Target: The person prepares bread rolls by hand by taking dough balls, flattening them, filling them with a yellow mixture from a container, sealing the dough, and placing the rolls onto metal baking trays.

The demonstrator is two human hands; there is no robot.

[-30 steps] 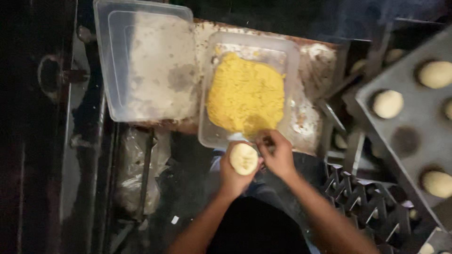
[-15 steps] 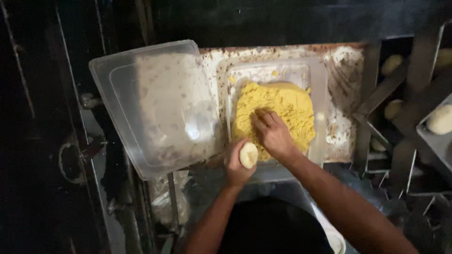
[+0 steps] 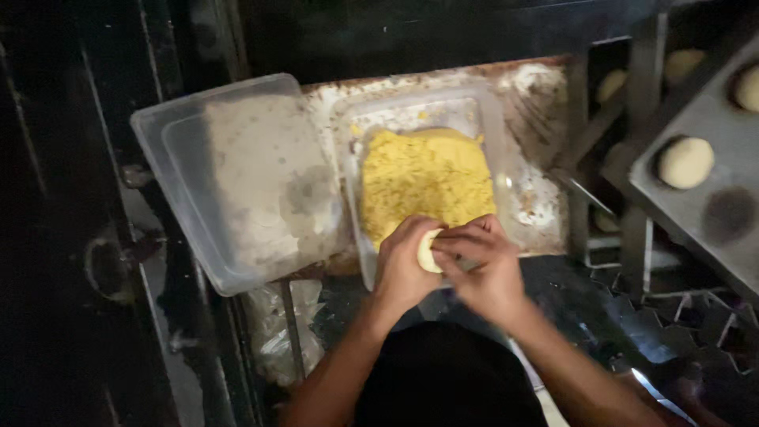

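My left hand cups a pale round piece of dough at the near edge of a clear plastic tub. My right hand is pressed against the dough from the right, fingers curled over it. Both hands are closed around the piece, so only a small crescent of it shows. The tub holds a heap of yellow crumbly filling just beyond my fingers.
A clear plastic lid lies upturned to the left of the tub on a floured metal sheet. A grey metal tray with round dough balls stands at the right, above a dark rack. A crumpled plastic bag lies below the lid.
My right hand has come back from the yellow filling to the dough in my left hand, and both hands now close over it. The camera view shifted slightly.
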